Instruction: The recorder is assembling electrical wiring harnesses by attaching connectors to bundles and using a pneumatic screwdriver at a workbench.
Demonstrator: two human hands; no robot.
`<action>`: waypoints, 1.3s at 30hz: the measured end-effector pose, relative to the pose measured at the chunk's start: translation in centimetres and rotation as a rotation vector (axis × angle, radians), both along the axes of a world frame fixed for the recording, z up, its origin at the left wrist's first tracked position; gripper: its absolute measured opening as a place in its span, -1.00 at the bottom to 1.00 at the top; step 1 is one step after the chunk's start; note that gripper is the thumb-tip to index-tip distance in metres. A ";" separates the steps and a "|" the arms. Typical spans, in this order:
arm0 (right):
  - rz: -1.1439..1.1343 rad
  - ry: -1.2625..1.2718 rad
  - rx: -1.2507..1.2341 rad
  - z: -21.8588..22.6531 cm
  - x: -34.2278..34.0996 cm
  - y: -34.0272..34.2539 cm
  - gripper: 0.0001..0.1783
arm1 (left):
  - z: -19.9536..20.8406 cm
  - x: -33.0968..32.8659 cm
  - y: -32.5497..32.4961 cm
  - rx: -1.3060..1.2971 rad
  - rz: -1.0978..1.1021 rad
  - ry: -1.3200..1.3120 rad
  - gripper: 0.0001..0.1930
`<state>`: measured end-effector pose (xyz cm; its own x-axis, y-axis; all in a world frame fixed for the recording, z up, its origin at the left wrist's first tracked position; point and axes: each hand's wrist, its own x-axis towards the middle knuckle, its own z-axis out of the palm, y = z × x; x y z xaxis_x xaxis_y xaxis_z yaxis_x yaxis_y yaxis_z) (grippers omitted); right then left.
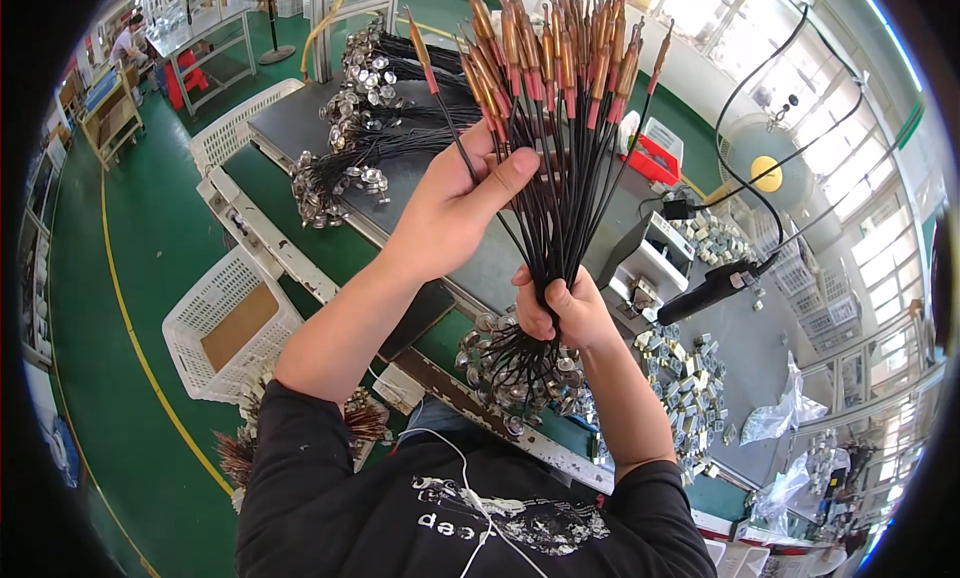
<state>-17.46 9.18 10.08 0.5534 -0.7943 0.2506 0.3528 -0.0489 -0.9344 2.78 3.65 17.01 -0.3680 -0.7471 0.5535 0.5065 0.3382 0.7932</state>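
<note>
1. Wire bundle (550, 240), nearest the camera, runs from centre up to 12 o'clock: slim black strands, fanned above, gathered to a narrow neck below.
2. Upper ends carry glossy amber sleeves (548, 53) above red sleeves (570, 102); heights uneven. Thin end tips overlap, too small to make out fully.
3. Right hand (575, 313), just off centre toward 4 o'clock: closed fist gripping the neck.
4. Left hand (450, 213), toward 11 o'clock: bent at the bundle's left side, thumb across strands. Fingers largely hidden; firmness of hold cannot be told.
5. Round metal caps (515, 396), 6 o'clock: shiny, tangled among strands, partly covered.
6. Black cylinder (705, 294), 3 o'clock: kind unclear.
7. Blocky metal parts (690, 388), 4 o'clock: loose on grey tabletop (762, 350).
8. Crate (183, 328), 9 o'clock: white, perforated, brown sheet inside.
</note>
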 end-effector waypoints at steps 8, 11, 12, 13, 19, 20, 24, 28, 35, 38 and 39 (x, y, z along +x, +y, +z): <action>0.016 -0.007 0.022 0.0 -0.2 0.0 -0.32 | -0.5 -0.5 0.4 -0.034 0.118 0.055 -0.53; 0.002 0.015 0.018 -0.1 -0.2 0.0 -0.29 | -1.0 -0.6 0.1 -0.018 0.139 0.078 -0.57; 0.002 0.015 0.018 0.0 -0.2 0.1 -0.29 | -1.0 -0.6 0.0 -0.031 0.122 0.120 -0.58; -0.049 0.056 0.007 0.2 0.0 0.3 -0.31 | -1.0 -0.6 0.1 -0.031 0.122 0.120 -0.58; -0.243 0.242 -0.044 1.3 1.5 1.3 -0.44 | -0.2 -0.5 0.3 -0.079 0.277 -0.011 -0.47; -0.286 0.289 -0.054 1.4 1.8 1.4 -0.49 | -0.2 -0.8 0.2 -0.068 0.286 0.069 -0.45; -0.384 0.319 -0.049 1.7 2.5 1.9 -0.57 | 0.0 -1.0 0.0 0.013 0.160 0.133 -0.50; -0.412 0.349 -0.023 1.8 3.1 2.1 -0.63 | -0.9 -0.1 -0.9 0.062 0.140 -0.016 -0.57; -0.331 0.314 -0.058 1.6 2.3 1.6 -0.60 | 0.1 -0.5 -0.4 0.125 -0.014 0.122 -0.64; -0.286 0.280 -0.073 1.1 2.1 1.4 -0.54 | -0.4 -0.7 -0.2 0.104 0.037 0.117 -0.63; -0.286 0.280 -0.071 0.9 1.9 1.2 -0.54 | -0.4 -0.9 -0.1 0.092 0.131 0.084 -0.60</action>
